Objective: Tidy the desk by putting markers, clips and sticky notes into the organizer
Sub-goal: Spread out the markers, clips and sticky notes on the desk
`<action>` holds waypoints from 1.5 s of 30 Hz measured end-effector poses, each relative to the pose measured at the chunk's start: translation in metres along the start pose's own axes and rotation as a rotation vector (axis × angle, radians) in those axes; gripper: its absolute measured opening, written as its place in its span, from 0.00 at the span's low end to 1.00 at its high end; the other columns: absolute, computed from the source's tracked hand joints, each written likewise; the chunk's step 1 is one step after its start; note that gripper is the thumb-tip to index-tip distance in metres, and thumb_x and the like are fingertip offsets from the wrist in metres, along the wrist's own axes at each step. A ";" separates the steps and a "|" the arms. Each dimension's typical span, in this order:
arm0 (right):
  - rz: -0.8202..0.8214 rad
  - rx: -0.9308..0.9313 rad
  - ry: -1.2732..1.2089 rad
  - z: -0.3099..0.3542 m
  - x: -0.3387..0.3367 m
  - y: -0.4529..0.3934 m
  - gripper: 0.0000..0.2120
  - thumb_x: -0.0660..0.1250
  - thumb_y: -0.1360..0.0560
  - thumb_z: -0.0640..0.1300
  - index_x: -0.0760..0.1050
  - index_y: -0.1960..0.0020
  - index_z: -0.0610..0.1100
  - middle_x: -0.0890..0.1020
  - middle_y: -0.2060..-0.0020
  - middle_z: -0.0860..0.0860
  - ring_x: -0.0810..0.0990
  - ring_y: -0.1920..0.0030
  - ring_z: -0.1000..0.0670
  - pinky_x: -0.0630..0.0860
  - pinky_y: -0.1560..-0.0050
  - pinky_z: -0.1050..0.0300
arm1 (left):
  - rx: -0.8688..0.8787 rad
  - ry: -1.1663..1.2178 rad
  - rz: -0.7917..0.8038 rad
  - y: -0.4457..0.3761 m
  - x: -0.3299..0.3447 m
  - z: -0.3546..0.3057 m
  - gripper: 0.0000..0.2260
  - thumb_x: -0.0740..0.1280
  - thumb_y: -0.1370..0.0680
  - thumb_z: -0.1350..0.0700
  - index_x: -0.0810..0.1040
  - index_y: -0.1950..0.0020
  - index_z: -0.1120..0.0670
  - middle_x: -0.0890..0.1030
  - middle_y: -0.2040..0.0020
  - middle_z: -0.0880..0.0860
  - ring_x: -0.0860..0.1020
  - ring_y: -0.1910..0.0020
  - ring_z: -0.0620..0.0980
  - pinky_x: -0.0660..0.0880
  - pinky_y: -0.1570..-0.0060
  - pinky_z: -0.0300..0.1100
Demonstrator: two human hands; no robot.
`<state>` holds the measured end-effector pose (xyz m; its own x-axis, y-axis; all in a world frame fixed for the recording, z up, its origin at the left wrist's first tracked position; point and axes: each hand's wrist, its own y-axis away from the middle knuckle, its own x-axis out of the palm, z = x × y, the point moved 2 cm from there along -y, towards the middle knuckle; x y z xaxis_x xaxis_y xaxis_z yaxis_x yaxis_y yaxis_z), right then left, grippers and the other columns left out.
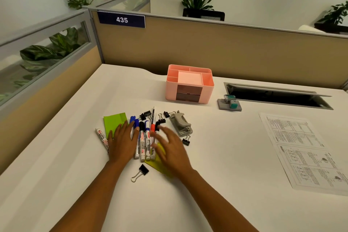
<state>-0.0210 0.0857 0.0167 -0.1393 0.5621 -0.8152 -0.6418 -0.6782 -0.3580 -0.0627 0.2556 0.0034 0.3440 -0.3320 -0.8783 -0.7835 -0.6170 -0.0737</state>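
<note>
A: Where do the markers [144, 138] lie?
B: Centre of the frame, side by side between both hands, long axes running toward the pink organizer [189, 84] farther up the desk [66, 184].
A: The hands?
B: Left hand [123, 142] flat, fingers straight, touching them; right hand [170, 146] spread, blurred, holding nothing.

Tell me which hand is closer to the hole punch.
Right. The right hand hovers just left of the hole punch; the left hand lies farther left, beyond the markers.
</note>
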 end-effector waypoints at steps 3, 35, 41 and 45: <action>-0.260 0.185 -0.027 -0.031 -0.019 -0.012 0.19 0.59 0.22 0.51 0.70 0.32 0.49 0.70 0.30 0.45 0.66 0.29 0.43 0.63 0.29 0.48 | 0.024 -0.033 -0.014 0.000 0.000 0.004 0.21 0.53 0.20 0.45 0.63 0.28 0.48 0.63 0.25 0.53 0.58 0.25 0.52 0.48 0.26 0.53; 0.166 0.288 -0.261 -0.008 0.052 -0.080 0.24 0.52 0.19 0.52 0.51 0.24 0.55 0.50 0.23 0.48 0.51 0.23 0.46 0.51 0.23 0.50 | -0.043 -0.176 0.000 -0.033 -0.022 0.044 0.22 0.54 0.20 0.46 0.58 0.26 0.46 0.62 0.25 0.51 0.58 0.25 0.53 0.52 0.26 0.54; 0.049 0.348 -0.256 -0.007 0.022 -0.041 0.23 0.51 0.19 0.54 0.54 0.25 0.54 0.54 0.24 0.53 0.50 0.24 0.50 0.48 0.24 0.53 | -0.039 -0.088 -0.036 -0.035 -0.026 0.039 0.21 0.56 0.20 0.50 0.64 0.27 0.52 0.66 0.27 0.54 0.61 0.26 0.55 0.55 0.27 0.54; 0.053 0.453 -0.147 0.013 0.028 0.023 0.25 0.50 0.21 0.59 0.53 0.25 0.55 0.53 0.24 0.55 0.46 0.23 0.52 0.41 0.26 0.60 | 0.003 -0.018 -0.075 -0.039 -0.026 0.021 0.20 0.57 0.20 0.51 0.66 0.29 0.55 0.67 0.27 0.56 0.62 0.27 0.56 0.55 0.27 0.54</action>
<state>-0.0497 0.0917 -0.0087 -0.2648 0.6159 -0.7420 -0.8904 -0.4516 -0.0572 -0.0521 0.3033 0.0195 0.3925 -0.2719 -0.8786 -0.7575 -0.6375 -0.1411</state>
